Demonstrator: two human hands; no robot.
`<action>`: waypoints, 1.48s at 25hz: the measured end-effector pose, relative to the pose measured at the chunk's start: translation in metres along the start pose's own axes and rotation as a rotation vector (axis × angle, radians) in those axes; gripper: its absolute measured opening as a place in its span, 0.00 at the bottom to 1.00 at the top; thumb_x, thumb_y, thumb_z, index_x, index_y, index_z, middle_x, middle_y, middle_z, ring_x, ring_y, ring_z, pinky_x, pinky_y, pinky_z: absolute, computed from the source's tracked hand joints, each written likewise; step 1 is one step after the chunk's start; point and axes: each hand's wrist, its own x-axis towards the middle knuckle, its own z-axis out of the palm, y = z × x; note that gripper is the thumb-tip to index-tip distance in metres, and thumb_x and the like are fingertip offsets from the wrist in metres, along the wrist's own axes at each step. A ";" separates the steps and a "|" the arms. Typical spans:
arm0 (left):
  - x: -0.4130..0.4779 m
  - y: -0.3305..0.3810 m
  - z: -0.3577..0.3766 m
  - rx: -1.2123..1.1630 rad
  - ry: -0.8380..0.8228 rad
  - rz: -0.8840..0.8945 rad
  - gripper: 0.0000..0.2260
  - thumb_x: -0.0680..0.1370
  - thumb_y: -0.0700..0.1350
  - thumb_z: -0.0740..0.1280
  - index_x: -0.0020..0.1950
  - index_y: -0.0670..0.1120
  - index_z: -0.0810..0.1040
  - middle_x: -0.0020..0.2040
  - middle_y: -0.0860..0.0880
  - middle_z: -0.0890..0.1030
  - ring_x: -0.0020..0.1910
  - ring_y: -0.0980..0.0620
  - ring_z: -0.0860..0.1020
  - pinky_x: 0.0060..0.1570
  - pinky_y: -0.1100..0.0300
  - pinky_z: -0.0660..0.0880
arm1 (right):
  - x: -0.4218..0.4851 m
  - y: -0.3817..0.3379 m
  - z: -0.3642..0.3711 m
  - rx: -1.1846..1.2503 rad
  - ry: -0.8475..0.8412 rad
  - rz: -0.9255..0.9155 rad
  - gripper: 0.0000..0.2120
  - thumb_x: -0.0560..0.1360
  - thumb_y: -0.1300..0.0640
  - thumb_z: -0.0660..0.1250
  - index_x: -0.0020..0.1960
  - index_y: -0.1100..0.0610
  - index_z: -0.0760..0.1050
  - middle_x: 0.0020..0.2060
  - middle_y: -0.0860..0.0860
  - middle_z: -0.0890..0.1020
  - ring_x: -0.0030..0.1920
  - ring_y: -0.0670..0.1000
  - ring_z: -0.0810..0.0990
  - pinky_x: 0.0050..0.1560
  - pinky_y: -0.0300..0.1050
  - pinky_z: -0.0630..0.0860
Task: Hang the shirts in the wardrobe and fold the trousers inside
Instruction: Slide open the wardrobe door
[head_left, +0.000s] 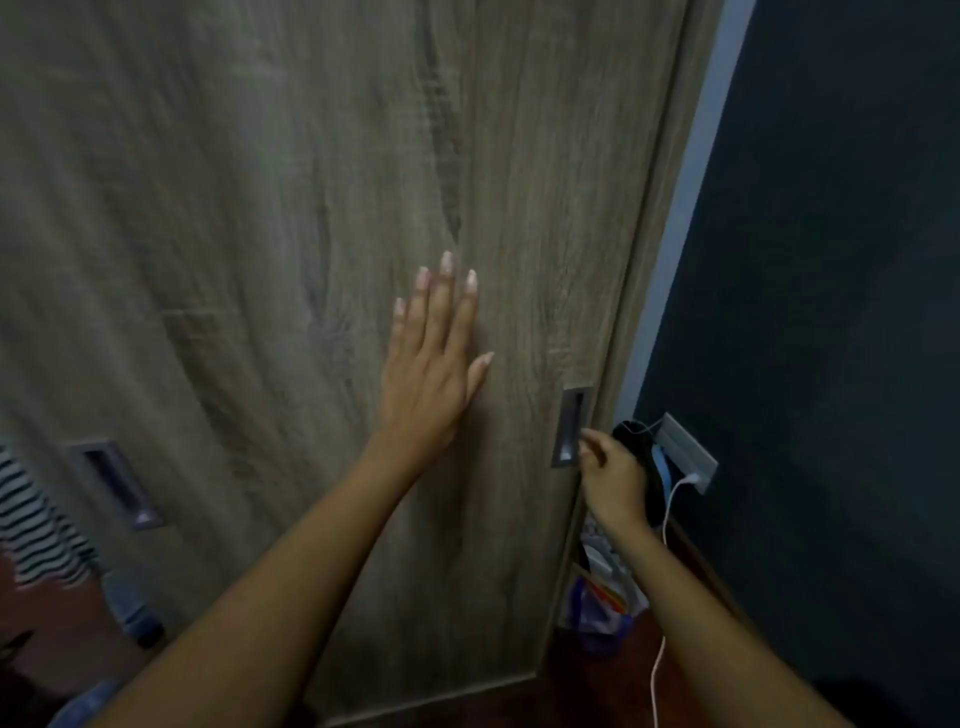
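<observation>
Braces flat, open left grip (426, 379) on wardrobe door (260, 208), hooks curled right grip (608, 473) into recessed handle (570, 423), likely to slide it.

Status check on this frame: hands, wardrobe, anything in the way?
Left hand flat on wardrobe door. Right hand at recessed handle, grip unclear. Door looks closed. Bag on floor by door's right edge.

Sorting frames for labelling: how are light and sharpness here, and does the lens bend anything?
Head view: dim, flat light, no glare, a soft shadow beside the left hand on the wardrobe door. Head view: motion blur smears the wood grain, most at left; the right hand at the recessed handle is soft. Head view: the wide lens bows the door's right edge.
</observation>
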 end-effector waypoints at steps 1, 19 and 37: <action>0.003 -0.001 0.009 0.031 -0.019 -0.031 0.32 0.80 0.57 0.56 0.78 0.44 0.50 0.78 0.40 0.49 0.77 0.42 0.47 0.75 0.45 0.49 | 0.011 0.003 0.007 0.008 -0.031 0.014 0.16 0.79 0.64 0.59 0.66 0.63 0.72 0.59 0.58 0.78 0.59 0.55 0.76 0.55 0.39 0.69; -0.006 -0.033 0.038 0.188 0.025 -0.101 0.34 0.79 0.60 0.57 0.78 0.45 0.48 0.77 0.38 0.53 0.76 0.40 0.51 0.74 0.45 0.48 | 0.020 -0.006 0.037 0.101 -0.169 0.093 0.16 0.78 0.68 0.57 0.65 0.64 0.72 0.56 0.54 0.79 0.58 0.50 0.76 0.55 0.37 0.69; -0.083 -0.207 -0.045 0.224 -0.113 -0.373 0.38 0.78 0.54 0.62 0.78 0.45 0.41 0.78 0.40 0.44 0.77 0.41 0.43 0.74 0.41 0.51 | -0.064 -0.098 0.185 0.085 -0.520 -0.054 0.17 0.78 0.66 0.59 0.66 0.61 0.71 0.59 0.53 0.79 0.59 0.47 0.77 0.56 0.36 0.70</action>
